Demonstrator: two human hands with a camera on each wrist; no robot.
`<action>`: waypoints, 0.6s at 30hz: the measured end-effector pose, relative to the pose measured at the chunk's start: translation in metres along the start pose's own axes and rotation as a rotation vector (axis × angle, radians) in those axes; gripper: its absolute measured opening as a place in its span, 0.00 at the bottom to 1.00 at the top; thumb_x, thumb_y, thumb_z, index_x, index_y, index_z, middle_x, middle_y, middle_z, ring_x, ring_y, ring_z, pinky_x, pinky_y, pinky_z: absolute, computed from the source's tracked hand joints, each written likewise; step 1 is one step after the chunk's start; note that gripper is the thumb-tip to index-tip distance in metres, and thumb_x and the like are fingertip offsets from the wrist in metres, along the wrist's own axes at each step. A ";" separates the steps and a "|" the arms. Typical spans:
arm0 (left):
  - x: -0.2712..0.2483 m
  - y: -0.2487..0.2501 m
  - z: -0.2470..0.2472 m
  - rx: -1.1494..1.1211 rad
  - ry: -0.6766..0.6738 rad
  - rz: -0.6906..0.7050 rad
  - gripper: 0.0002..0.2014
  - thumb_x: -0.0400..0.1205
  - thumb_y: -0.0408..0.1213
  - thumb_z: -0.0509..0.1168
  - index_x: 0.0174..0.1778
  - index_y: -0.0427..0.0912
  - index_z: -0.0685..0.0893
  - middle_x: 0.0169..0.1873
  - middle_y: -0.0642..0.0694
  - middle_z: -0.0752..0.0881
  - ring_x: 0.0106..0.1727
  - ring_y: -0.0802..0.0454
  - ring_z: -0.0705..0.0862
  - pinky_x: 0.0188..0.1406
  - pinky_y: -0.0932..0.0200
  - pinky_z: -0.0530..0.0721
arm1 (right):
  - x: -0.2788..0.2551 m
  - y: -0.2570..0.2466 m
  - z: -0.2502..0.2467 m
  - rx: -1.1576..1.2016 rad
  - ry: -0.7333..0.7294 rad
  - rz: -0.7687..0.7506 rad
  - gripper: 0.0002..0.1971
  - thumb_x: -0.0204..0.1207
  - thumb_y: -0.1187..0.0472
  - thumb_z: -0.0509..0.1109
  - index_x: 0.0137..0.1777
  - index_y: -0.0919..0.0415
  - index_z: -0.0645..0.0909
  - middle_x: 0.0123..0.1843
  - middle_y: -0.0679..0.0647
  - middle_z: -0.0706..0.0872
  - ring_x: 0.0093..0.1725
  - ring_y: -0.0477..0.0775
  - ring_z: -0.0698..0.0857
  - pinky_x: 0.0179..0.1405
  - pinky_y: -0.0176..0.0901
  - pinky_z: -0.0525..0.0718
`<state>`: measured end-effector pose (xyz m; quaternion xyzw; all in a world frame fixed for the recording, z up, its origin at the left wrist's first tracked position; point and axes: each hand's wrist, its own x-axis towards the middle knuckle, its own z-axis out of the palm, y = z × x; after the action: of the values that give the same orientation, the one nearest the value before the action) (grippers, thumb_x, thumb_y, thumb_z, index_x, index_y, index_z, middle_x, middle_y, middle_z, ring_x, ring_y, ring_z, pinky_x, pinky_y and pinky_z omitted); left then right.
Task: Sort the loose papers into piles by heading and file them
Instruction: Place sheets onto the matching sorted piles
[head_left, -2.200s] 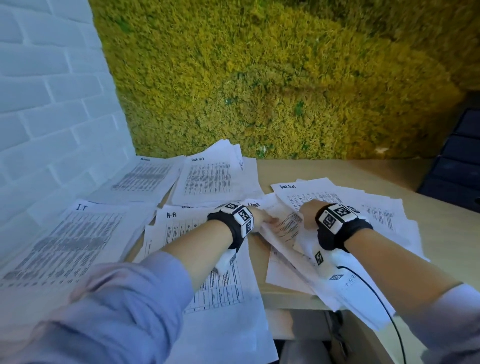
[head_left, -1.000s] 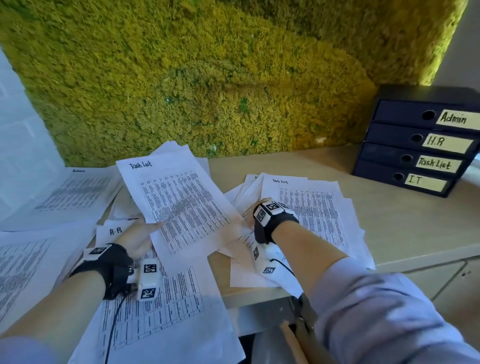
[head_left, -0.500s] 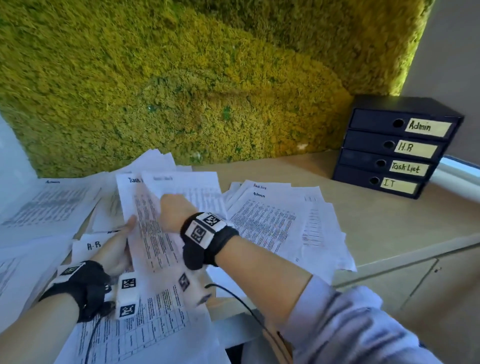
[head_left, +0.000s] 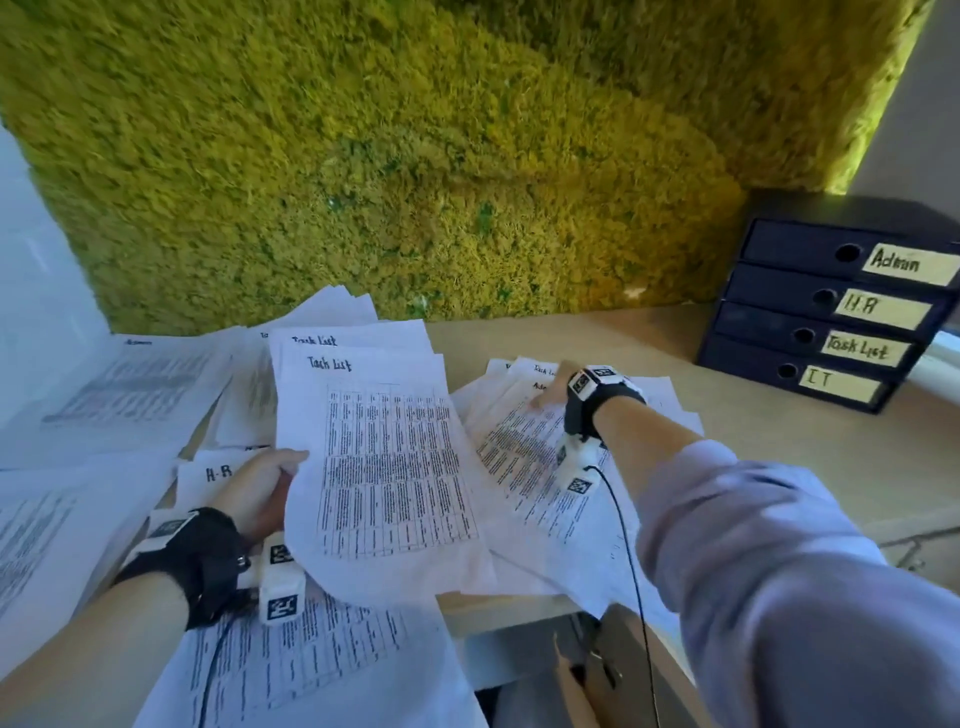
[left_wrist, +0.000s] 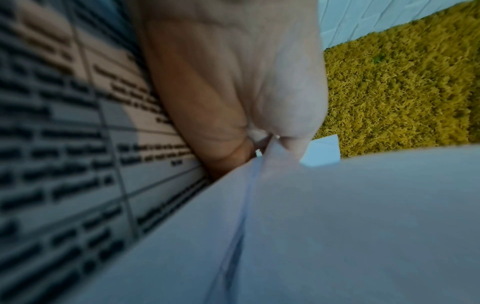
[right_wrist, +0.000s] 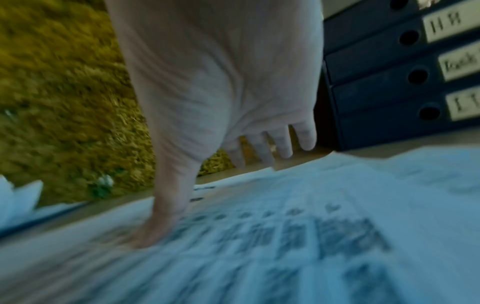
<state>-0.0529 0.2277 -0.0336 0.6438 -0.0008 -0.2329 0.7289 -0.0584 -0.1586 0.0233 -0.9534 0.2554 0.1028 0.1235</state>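
My left hand (head_left: 267, 480) grips the left edge of two printed sheets headed "Task List" (head_left: 374, 457), held a little above the desk. In the left wrist view the left hand's fingers (left_wrist: 259, 123) pinch the edges of these white sheets (left_wrist: 337, 226). My right hand (head_left: 550, 397) lies on the loose pile of papers (head_left: 524, 457) at centre right, whose top sheet's heading starts "Adm". In the right wrist view the right hand (right_wrist: 187, 168) has straight fingers, and the thumb presses the top sheet (right_wrist: 285, 236).
Sorted piles lie to the left: "H-R" (head_left: 218, 474), more Task List sheets (head_left: 337, 332) at the back, and other sheets (head_left: 130, 389) by the white wall. Dark binders (head_left: 831, 306) labelled Admin, H.R, Task List and IT are stacked at the right against the moss wall. The desk's front edge (head_left: 498, 608) is near.
My right hand brought a second Task List sheet onto the one my left hand holds, let go, and went back right to the loose pile. My left hand kept its grip.
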 end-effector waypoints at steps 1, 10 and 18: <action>0.000 0.000 -0.001 -0.041 -0.005 0.002 0.11 0.86 0.35 0.55 0.55 0.32 0.77 0.56 0.31 0.87 0.45 0.39 0.91 0.40 0.48 0.85 | 0.006 0.015 -0.001 -0.083 -0.014 0.038 0.45 0.65 0.32 0.76 0.72 0.67 0.76 0.64 0.64 0.84 0.61 0.60 0.86 0.55 0.49 0.84; 0.000 0.006 0.001 0.140 0.010 0.065 0.20 0.85 0.24 0.57 0.71 0.46 0.75 0.51 0.53 0.88 0.45 0.55 0.90 0.44 0.56 0.86 | 0.063 0.053 0.014 -0.122 0.006 0.099 0.68 0.46 0.22 0.76 0.80 0.66 0.61 0.74 0.65 0.75 0.68 0.64 0.80 0.64 0.55 0.82; -0.014 0.007 0.010 0.119 0.091 0.107 0.14 0.86 0.32 0.61 0.67 0.37 0.79 0.63 0.36 0.84 0.63 0.36 0.83 0.68 0.40 0.77 | -0.013 -0.025 -0.037 -0.151 0.338 -0.180 0.20 0.77 0.72 0.61 0.67 0.56 0.77 0.59 0.57 0.87 0.61 0.60 0.84 0.70 0.65 0.70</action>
<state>-0.0666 0.2236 -0.0214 0.6951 -0.0157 -0.1637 0.6999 -0.0515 -0.1424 0.0667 -0.9826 0.1777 -0.0512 0.0159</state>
